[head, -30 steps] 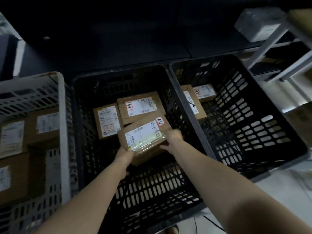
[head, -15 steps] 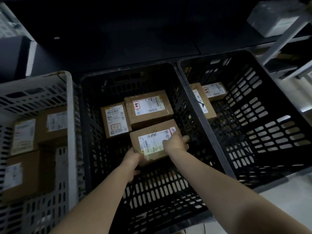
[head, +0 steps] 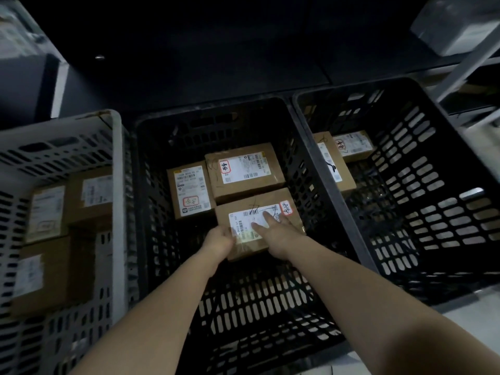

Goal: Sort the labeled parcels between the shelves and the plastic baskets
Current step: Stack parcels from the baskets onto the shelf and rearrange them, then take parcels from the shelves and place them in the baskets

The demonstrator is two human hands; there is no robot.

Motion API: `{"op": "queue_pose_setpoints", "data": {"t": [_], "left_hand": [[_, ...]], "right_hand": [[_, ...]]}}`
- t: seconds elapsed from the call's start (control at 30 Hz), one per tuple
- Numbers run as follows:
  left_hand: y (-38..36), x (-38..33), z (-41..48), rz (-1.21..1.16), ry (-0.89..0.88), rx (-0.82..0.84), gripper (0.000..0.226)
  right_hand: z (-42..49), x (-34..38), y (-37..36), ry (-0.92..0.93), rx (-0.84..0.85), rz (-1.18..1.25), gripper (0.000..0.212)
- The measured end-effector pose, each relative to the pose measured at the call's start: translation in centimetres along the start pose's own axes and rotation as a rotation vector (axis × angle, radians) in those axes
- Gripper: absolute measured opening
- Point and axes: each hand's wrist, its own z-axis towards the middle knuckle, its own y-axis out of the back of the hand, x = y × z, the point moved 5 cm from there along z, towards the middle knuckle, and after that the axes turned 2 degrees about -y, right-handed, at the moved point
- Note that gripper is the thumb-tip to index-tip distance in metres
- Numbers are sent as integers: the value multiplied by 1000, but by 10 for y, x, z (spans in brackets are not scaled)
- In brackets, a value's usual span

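Observation:
A brown labelled parcel lies flat on the floor of the middle black basket, in front of two other parcels. My left hand grips its near left corner with curled fingers. My right hand rests flat on top of it, fingers straight across the white label.
A black basket on the right holds two parcels at its far side. A white basket on the left holds several brown parcels. Metal shelf rails and a wrapped white package stand at the upper right.
The parcel has gone from tilted and lifted to lying flat on the basket floor. My right hand moved from its right edge onto its top, fingers spread out.

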Motion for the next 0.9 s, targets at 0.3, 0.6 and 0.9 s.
{"op": "queue_pose_setpoints", "data": {"t": [0.3, 0.6, 0.9], "left_hand": [[65, -38, -80, 635, -277, -202, 35], [162, -54, -328, 818, -192, -726, 24], [205, 10, -672, 855, 134, -1200, 26]], "right_hand": [[-50, 38, 87, 261, -377, -177, 38], [-225, 156, 170, 818, -762, -369, 37], [-494, 358, 163, 1438, -992, -439, 39]]}}
